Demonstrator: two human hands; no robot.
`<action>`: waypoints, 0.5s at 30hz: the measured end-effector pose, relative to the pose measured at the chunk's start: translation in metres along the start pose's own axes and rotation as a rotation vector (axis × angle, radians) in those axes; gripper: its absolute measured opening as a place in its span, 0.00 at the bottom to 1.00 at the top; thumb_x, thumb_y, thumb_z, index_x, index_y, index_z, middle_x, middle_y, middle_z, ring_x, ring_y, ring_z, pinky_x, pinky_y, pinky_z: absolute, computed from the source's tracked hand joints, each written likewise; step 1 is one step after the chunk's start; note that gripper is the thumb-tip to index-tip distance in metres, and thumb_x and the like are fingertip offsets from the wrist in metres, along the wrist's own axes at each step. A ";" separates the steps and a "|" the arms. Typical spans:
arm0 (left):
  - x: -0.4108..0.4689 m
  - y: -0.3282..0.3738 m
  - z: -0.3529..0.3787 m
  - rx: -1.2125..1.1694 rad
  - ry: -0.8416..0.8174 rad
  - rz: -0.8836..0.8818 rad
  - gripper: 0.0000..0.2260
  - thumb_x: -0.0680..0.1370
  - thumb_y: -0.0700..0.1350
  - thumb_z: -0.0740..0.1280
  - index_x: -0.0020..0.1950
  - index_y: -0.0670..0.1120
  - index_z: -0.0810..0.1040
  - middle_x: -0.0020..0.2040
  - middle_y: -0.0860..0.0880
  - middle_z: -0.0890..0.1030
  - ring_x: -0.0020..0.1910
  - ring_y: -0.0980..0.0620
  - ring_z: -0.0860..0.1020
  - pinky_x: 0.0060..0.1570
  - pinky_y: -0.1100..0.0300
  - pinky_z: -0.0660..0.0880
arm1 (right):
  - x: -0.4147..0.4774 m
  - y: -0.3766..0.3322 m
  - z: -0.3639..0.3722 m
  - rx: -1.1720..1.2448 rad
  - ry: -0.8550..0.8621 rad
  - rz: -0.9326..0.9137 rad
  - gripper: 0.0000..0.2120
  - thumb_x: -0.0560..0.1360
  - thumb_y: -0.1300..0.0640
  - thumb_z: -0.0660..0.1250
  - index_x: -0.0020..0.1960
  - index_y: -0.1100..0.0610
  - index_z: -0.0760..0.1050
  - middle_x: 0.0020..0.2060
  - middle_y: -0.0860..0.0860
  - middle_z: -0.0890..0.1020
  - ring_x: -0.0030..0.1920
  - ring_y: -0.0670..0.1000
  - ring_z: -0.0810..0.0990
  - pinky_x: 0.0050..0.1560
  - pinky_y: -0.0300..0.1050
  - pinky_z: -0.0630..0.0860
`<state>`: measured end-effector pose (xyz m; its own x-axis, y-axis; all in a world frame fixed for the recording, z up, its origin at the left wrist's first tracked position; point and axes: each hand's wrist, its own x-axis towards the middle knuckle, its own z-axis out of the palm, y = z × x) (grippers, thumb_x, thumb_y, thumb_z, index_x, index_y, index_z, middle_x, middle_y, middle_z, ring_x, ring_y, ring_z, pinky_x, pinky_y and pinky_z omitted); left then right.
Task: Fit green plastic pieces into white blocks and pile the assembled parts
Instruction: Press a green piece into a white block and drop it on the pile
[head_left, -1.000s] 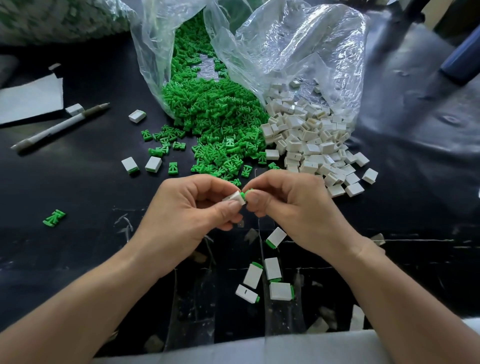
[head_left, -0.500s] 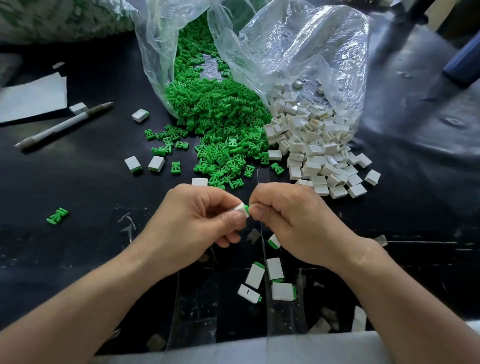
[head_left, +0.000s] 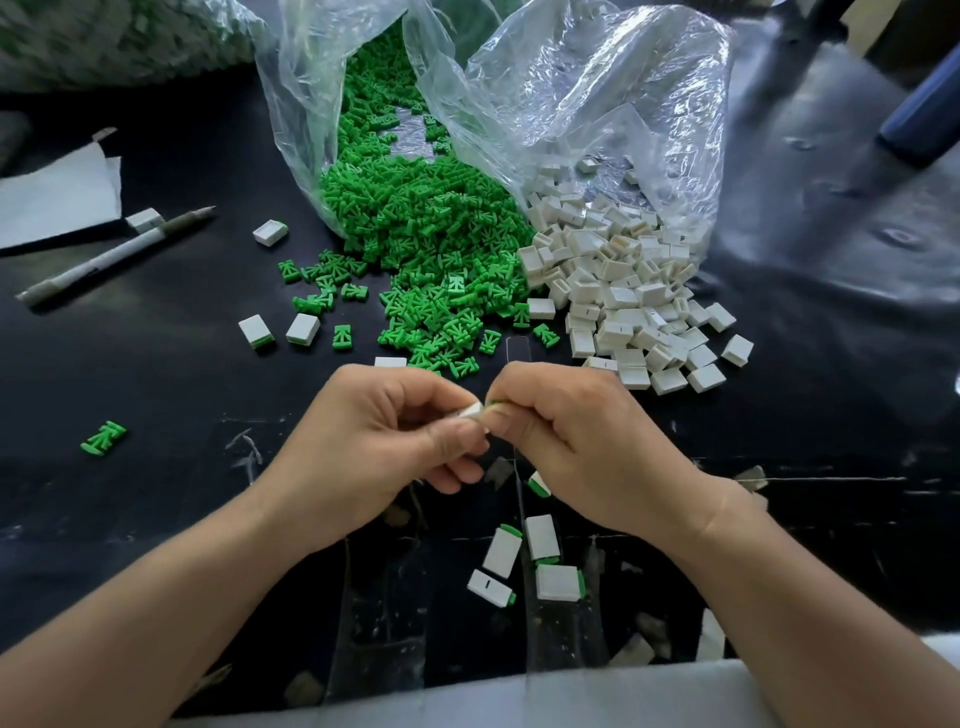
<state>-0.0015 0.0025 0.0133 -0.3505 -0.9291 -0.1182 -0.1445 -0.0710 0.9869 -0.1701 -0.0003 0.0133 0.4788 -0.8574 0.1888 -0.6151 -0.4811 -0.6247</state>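
Note:
My left hand pinches a small white block between thumb and forefinger. My right hand meets it fingertip to fingertip and pinches a green plastic piece against the block's end; only a sliver of green shows. Behind the hands a heap of green pieces spills from a clear bag, with a heap of white blocks to its right. Several assembled parts, white with a green end, lie on the black table below my right hand.
The clear plastic bags stand open at the back. A pen and white paper lie at the left. Loose assembled blocks and a stray green piece dot the left side. A pale table edge runs along the bottom.
Both hands have stayed together at the centre while the green piece has gone further into the white block; less green shows now. The view has shifted slightly.

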 end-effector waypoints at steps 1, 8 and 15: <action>0.000 0.000 0.000 -0.025 0.004 -0.001 0.07 0.65 0.43 0.69 0.40 0.42 0.82 0.35 0.43 0.83 0.30 0.52 0.82 0.29 0.64 0.77 | 0.000 0.000 0.000 0.033 0.015 0.009 0.09 0.75 0.55 0.60 0.38 0.58 0.73 0.28 0.41 0.67 0.30 0.43 0.66 0.32 0.35 0.63; 0.002 0.002 0.001 -0.183 0.070 0.099 0.11 0.62 0.47 0.70 0.40 0.43 0.84 0.48 0.46 0.83 0.47 0.54 0.82 0.41 0.66 0.77 | 0.000 0.005 -0.001 0.560 -0.022 0.327 0.26 0.65 0.31 0.54 0.37 0.52 0.77 0.30 0.49 0.80 0.31 0.44 0.77 0.33 0.38 0.72; 0.000 0.002 0.003 -0.154 0.072 0.127 0.10 0.62 0.46 0.69 0.41 0.44 0.83 0.55 0.46 0.80 0.52 0.56 0.80 0.45 0.66 0.76 | 0.005 -0.006 0.005 1.093 -0.326 0.457 0.28 0.68 0.34 0.51 0.39 0.56 0.77 0.34 0.52 0.82 0.34 0.48 0.78 0.33 0.36 0.71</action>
<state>-0.0041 0.0033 0.0149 -0.2894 -0.9571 0.0107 0.0418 -0.0014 0.9991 -0.1604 -0.0010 0.0141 0.5875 -0.7457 -0.3142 0.0061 0.3923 -0.9198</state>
